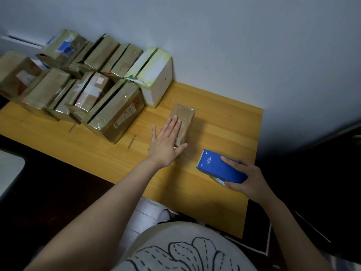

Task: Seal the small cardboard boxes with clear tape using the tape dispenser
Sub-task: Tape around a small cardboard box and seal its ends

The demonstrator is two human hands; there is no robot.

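A pale wall (234, 45) fills the far side of the scene, and a yellow wooden table (224, 118) is pushed up against it. The far left of the table is crowded with brown cardboard boxes (78, 85) in 2 rough rows, most of them glossy with tape and some with dark open slits along their tops. At the right end of the far row stands 1 white box (156, 79) with yellow-green edges, touching the wall.

At the near edge of the picture is the person's light shirt (175, 249) with a black line drawing on it.

The small cardboard box (184, 116) lies alone on the table, right of the pile and just near of the white box, with its long side running from far to near. Its top looks shiny. Whether a strip of tape runs from it to the dispenser cannot be told.

The blue tape dispenser (218, 167) sits just near and right of that box, apart from it and close to the table's right edge.

The left hand (166, 145) lies flat on the small box's top and left side, fingers straight and slightly spread, pressing down and holding nothing. The right hand (248, 180) grips the dispenser from its right end, with fingers over the top and the thumb under the near side.

A sliver of the clear tape roll (219, 180) shows beneath the dispenser body, beside the thumb.
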